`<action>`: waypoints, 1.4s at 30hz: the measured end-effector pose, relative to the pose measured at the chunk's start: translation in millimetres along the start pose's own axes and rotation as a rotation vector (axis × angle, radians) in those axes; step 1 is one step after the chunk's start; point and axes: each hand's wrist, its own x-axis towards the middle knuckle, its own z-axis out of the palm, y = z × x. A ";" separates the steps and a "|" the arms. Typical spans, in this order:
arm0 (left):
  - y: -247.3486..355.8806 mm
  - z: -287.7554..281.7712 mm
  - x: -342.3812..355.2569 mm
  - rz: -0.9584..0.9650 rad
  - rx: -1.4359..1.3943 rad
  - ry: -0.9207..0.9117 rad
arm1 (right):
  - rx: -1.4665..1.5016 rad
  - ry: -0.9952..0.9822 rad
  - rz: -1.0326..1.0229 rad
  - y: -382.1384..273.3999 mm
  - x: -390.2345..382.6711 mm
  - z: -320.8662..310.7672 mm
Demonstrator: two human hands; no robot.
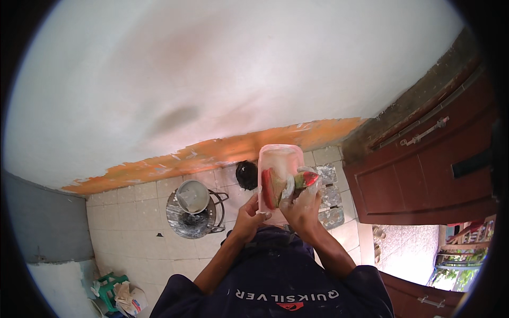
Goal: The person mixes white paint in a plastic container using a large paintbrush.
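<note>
A pink rectangular plastic tub (281, 150) with whitish paste on its inside is in front of my body. My left hand (248, 219) is closed on its near left edge, thumb over the rim. Inside the tub, along its left side, lies a red-edged, flat-looking piece (267, 186) whose kind I cannot make out. Above the tub's right side, my right hand (302, 210), smeared with white paste, grips a red-and-green tool handle (306, 180). The working end of that tool is not clear to see.
Ahead stands a wall (212, 79), whitish above an orange strip. A bucket (193, 196) rests on a splattered round stool (197, 228). A black bag (246, 175) and a spattered slatted stool (331, 199) flank the tub. At right is a brown door (413, 175); a green stool (110, 290) stands lower left.
</note>
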 end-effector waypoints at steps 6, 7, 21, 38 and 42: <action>1.8 7.4 -2.6 -0.044 -0.036 0.002 | -0.166 0.000 -0.182 19.5 14.8 -1.6; 1.8 7.6 -2.6 -0.044 -0.036 0.002 | -0.181 -0.026 -0.162 21.0 16.5 -4.8; 2.2 -0.1 -1.3 -0.069 -0.051 0.024 | -0.106 -0.051 -0.323 25.2 -13.7 -5.2; 1.0 0.8 -2.9 -0.047 -0.060 0.021 | -0.251 0.003 -0.096 17.5 8.0 -5.4; 4.6 6.3 -2.3 -0.055 -0.003 0.062 | -0.289 -0.009 -0.149 18.7 -2.4 -12.1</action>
